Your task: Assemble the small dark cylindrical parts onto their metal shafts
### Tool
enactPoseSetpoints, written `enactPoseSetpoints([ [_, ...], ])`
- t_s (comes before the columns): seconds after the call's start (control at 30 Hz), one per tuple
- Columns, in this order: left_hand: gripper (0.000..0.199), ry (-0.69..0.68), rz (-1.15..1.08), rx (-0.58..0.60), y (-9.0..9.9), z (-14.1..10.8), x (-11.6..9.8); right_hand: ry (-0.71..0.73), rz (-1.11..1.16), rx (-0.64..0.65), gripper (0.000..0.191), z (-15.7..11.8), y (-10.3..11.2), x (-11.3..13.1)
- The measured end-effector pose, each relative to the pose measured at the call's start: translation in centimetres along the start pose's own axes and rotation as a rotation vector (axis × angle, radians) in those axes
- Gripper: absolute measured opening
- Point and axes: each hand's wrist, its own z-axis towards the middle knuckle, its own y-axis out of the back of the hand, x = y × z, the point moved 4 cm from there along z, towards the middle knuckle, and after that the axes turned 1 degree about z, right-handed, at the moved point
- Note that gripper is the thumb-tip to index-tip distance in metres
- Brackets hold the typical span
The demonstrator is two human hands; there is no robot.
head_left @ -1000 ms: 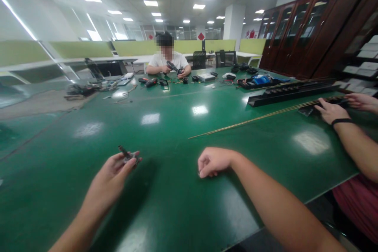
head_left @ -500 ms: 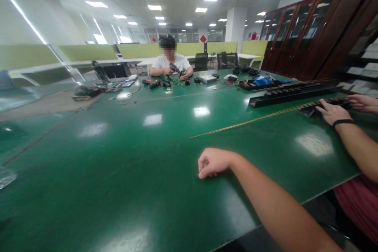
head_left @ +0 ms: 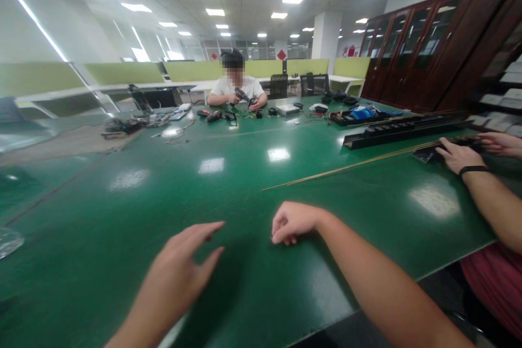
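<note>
My right hand point(head_left: 292, 223) rests low over the green tabletop point(head_left: 134, 201), its fingers curled into a pinch. A tiny bit of something pale shows at the fingertips, too small to name. To its left, my left hand point(head_left: 187, 261) is held above the table with thumb and fingers apart and nothing between them. Beyond my right hand lie long thin brass-coloured rods point(head_left: 326, 174), apart from both my hands. They stretch rightward to a co-worker's hands point(head_left: 459, 156) at a black channel piece.
Behind the rods stands a long black metal channel point(head_left: 379, 136). Across the table a person point(head_left: 236, 87) in white holds a power drill point(head_left: 242, 94). A tray with a blue item point(head_left: 362, 113) and several small parts line the far side. A clear plastic piece point(head_left: 10, 242) sits at left.
My left hand has come into view from the lower left, open. My right hand stays almost where it was, still pinched.
</note>
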Motion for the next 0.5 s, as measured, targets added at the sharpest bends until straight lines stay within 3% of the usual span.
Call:
enactPoseSetpoints([
  [0.13, 0.032, -0.202, -0.182, 0.281, -6.3, 4.0, -6.8, 0.023, 0.058, 0.029, 0.029, 0.0, 0.2, 0.0],
  [0.23, 0.013, -0.221, -0.181, 0.329, -8.1, 5.6, -9.2, 0.039, 0.083, 0.047, 0.024, 0.0, 0.3, 0.1],
  [0.37, 0.014, -0.196, -0.236, 0.326, -7.6, 6.0, -8.1, 0.05, 0.056, 0.038, 0.032, 0.1, 0.4, 0.1],
  [0.43, 0.014, -0.172, -0.257, 0.282, -6.4, 5.4, -5.9, 0.047, 0.052, 0.043, 0.037, 0.1, 0.4, 0.1],
  [0.5, 0.014, -0.113, -0.229, 0.167, -4.3, 4.3, -2.9, 0.038, 0.051, 0.042, 0.041, 0.2, 0.4, 0.1],
])
